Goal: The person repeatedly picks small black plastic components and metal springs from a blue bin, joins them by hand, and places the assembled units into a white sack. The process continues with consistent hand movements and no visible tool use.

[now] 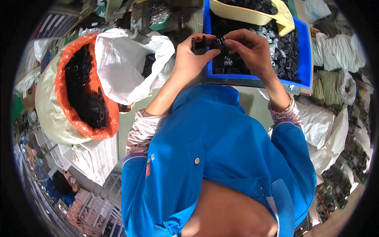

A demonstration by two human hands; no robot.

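Observation:
Over the near left part of a blue tray (256, 77), my two hands come together. My left hand (189, 65) is closed around a black plastic part (199, 49) with upright prongs. The fingertips of my right hand (254, 51) pinch a small dark piece (219, 40) with a shiny edge, close against that part. Whether the two pieces are joined I cannot tell. Inside the tray lie many small black pieces (290, 55) and a heap of clear or silvery pieces (270, 39).
A yellow scoop-like container (285, 19) rests across the tray's far side. To the left stand an orange-lined sack (59, 89) of black parts and a white sack (118, 59). A green bowl (160, 26) of small bits sits farther back. White bags (335, 51) crowd the right.

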